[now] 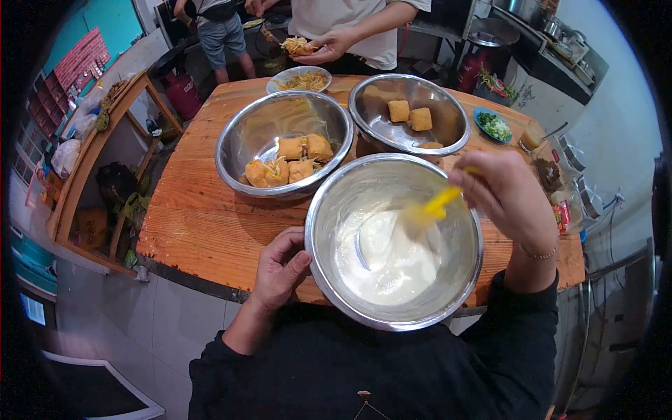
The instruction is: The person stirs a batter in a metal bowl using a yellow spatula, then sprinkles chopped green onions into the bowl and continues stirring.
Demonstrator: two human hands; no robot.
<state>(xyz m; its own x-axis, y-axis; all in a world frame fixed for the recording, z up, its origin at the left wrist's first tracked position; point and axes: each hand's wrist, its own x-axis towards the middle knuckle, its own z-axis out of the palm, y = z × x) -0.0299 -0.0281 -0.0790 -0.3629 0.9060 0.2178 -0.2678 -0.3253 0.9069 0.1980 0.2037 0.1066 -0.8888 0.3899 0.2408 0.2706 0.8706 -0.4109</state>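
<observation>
A large metal bowl (392, 238) of white batter stands at the front edge of the wooden table. My left hand (281, 271) grips its left rim, thumb outside. Above the bowl's right side, my right hand (500, 192) is closed round the handle of a yellow whisk or brush (437, 204), whose blurred head dips into the batter. Behind to the left, a second metal bowl (234, 133) holds several filled tofu pieces (299, 169). A third metal bowl (448, 105), behind, has a few plain tofu pieces (420, 119) in it.
Across the table (189, 203), a co-worker's hand (332, 45) holds stuffed food over a white plate of shredded filling (302, 79). A blue plate of chopped greens (493, 124) and a glass with a spoon (532, 138) are at the right. Another person stands behind.
</observation>
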